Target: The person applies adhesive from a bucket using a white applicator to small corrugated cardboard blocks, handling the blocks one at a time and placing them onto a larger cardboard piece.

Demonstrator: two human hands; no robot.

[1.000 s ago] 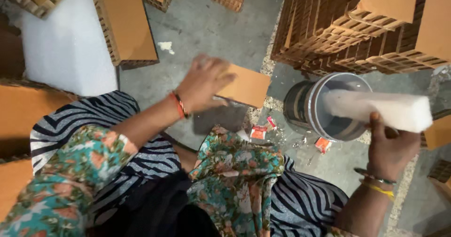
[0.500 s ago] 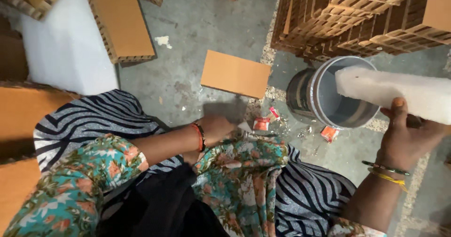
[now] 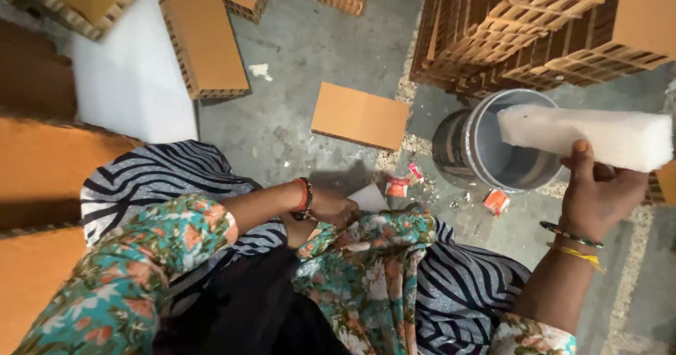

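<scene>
My right hand grips a long white foam block from below and holds it level over the mouth of a grey metal bucket. My left hand is down by my knee with its fingers curled on a small white flat piece that sticks out toward the floor. A brown cardboard slab lies flat on the concrete just beyond that hand. My lap, in floral and striped cloth, fills the bottom of the view.
Tall stacks of honeycomb cardboard panels stand at the back right behind the bucket. More panels and a white sheet lie at the back left. Small red packets and scraps litter the floor.
My left hand let go of the brown slab, left it on the floor, and dropped to my knee onto the white piece. The foam block stayed over the bucket.
</scene>
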